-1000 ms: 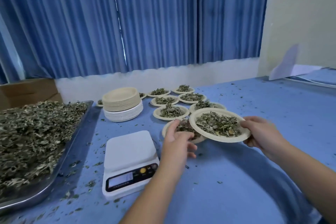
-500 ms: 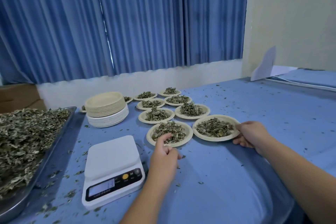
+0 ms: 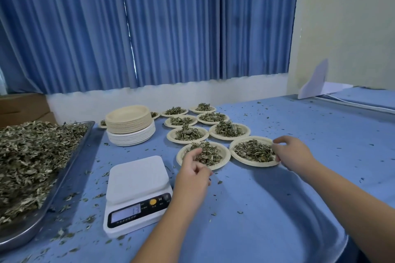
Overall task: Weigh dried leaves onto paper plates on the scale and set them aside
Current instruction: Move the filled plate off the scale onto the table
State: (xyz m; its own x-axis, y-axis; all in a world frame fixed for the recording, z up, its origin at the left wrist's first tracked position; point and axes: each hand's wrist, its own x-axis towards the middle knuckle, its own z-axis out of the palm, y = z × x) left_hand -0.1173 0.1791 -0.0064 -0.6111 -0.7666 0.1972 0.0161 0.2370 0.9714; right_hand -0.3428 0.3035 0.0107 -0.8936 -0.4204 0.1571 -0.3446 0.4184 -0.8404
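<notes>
The newest paper plate of dried leaves (image 3: 253, 163) lies on the blue table at the front right of the set-aside group. My right hand (image 3: 293, 154) is at its right rim, thumb and fingers spread apart and loose, gripping nothing. Beside it on the left sits another filled plate (image 3: 224, 152). My left hand (image 3: 192, 170) hovers at that plate's near rim with fingers loosely curled and nothing in them. The white scale (image 3: 136, 177) stands in front of me with a bare platform and a lit display.
A metal tray (image 3: 71, 167) heaped with dried leaves fills the left side. A stack of unused paper plates (image 3: 130, 123) stands behind the scale. Several more filled plates (image 3: 229, 131) sit in two rows further back. Leaf crumbs litter the blue table (image 3: 277, 209).
My right hand lowered the filled plate onto the table to the right of the front plate and loosened its grip. My left hand stayed by the front-left plate.
</notes>
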